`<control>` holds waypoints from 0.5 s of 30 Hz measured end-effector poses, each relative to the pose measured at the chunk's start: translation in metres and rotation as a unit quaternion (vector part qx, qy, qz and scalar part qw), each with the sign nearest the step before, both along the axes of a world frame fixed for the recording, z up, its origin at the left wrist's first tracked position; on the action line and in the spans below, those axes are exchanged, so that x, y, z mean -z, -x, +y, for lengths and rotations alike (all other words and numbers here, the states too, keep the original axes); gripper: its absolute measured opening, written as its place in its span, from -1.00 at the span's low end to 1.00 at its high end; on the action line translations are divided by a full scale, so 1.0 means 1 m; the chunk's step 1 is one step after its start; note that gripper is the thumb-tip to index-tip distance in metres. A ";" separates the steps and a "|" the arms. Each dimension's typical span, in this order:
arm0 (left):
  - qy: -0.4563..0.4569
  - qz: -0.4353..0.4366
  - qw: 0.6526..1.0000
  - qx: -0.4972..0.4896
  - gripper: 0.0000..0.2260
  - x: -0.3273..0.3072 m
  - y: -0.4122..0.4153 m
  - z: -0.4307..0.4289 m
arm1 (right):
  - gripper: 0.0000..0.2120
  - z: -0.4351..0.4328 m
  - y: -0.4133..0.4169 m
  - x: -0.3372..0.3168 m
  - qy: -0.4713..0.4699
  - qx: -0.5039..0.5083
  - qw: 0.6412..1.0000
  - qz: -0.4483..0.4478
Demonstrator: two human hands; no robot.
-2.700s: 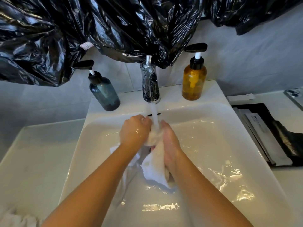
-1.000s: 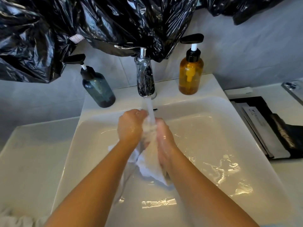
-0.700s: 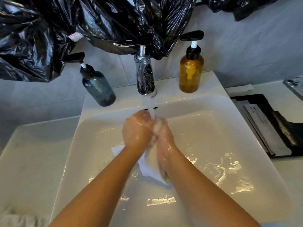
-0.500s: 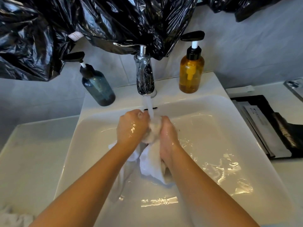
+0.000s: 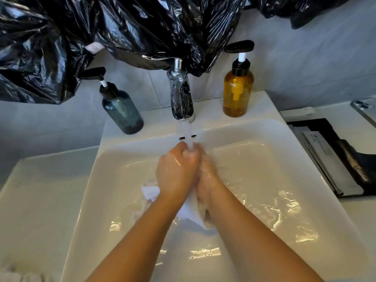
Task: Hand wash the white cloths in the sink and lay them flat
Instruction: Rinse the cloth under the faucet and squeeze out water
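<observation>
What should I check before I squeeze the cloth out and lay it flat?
1. The tap runs water onto the hands: ok.
2. The left hand and right hand both grip the white cloth: ok.
3. Cloth hangs over the sink: ok.
4. Cloth rinsed clean: cannot tell.
5. Cloth spread flat: not ok, it is bunched.

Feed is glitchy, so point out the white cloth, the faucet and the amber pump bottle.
white cloth point(image 5: 191, 213), head view, on its hanging lower fold
faucet point(image 5: 181, 98), head view, on the chrome spout
amber pump bottle point(image 5: 237, 93), head view, on its amber body
</observation>
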State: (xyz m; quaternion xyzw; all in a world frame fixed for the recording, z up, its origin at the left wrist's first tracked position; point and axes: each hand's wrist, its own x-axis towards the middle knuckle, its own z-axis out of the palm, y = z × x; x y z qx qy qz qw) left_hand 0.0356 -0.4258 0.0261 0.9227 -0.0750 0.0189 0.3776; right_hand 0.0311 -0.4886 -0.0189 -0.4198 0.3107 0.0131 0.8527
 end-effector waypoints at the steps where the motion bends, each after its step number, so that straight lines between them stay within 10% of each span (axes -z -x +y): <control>1: -0.031 0.005 0.999 -0.012 -0.68 0.003 -0.011 -0.002 | -0.79 0.001 0.001 -0.002 -0.011 0.010 1.000 0.002; 15: -0.026 0.048 0.997 -0.048 -0.75 0.005 -0.036 0.004 | -0.78 0.002 0.005 -0.009 -0.039 0.019 0.998 0.044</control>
